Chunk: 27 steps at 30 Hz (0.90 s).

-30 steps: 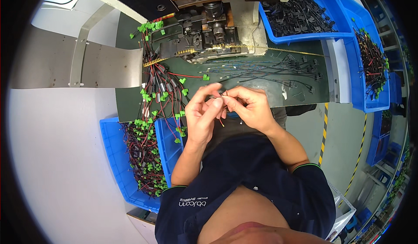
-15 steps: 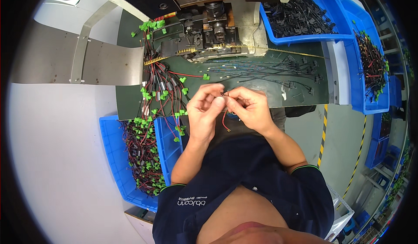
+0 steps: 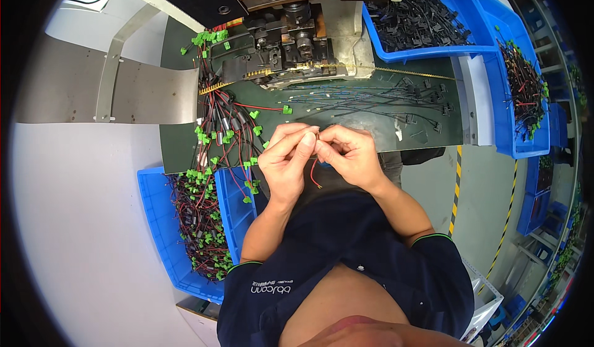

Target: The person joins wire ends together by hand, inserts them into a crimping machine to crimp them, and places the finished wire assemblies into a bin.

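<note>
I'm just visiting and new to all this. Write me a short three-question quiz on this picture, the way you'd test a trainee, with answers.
1. True or false: the left hand and the right hand are close together at the fingertips.

2. Which colour is the wire dangling below them? (a) blue (b) red (c) white

3. Fill in the missing colour: the blue bin at the lower left holds wires with ____ plugs.

Key: 1. True. 2. (b) red. 3. green.
</note>
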Available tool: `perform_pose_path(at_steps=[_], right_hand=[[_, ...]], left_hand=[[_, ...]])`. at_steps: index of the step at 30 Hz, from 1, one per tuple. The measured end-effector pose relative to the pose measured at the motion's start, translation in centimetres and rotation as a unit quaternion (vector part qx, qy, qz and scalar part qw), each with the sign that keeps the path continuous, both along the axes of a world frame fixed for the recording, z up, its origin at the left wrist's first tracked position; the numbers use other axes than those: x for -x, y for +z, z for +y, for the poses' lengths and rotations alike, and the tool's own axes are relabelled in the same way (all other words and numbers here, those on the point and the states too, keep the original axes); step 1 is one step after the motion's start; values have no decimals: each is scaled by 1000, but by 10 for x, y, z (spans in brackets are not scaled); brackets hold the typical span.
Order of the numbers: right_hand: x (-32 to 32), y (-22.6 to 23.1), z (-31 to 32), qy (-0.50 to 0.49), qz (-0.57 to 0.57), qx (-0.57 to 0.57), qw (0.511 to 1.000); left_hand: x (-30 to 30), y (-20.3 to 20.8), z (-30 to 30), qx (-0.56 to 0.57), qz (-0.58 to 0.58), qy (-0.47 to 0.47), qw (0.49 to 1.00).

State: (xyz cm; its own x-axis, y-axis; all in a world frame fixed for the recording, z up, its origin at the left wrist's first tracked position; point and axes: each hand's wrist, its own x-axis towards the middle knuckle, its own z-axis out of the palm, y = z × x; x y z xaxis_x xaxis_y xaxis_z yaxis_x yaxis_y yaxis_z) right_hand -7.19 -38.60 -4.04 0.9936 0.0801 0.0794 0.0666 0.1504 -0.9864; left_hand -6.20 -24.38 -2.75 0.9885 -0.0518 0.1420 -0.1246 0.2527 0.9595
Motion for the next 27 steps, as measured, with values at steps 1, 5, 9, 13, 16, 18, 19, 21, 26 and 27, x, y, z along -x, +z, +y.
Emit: perform_pose_path(at_steps=[1,5,9,13,16,18,19,21,26,27], right_hand=[[-1,3,1,-6,-13,-14,1000],[-1,3,0,-6,4,-77,997],[-3,7,-5,21,29,-125,992],[-4,11,-6,14,36,-78,996],[-7,15,-7,-5,-6,9,1000],[-7,16,-8,-10,-44,87,995],[-7,16,-8,-10,-44,88,995],[-7,17,-6,-17,-75,96,992],[-8,20,-6,-6,-87,108,990],[-9,21,-6,-6,-99,110,989]], left_hand=[[1,-3,-1,10,-11,15,1000],[-2,-1,-2,237,152,-25,959],[-1,-7,8,117,66,-57,989],[-6,-6,15,83,54,-51,994],[-7,-4,18,46,45,-49,997],[-7,-5,20,27,37,-45,998],[-7,-5,21,27,38,-45,998],[-8,-3,22,9,34,-45,998],[-11,3,27,-14,20,-63,998],[-12,3,27,-25,13,-66,997]])
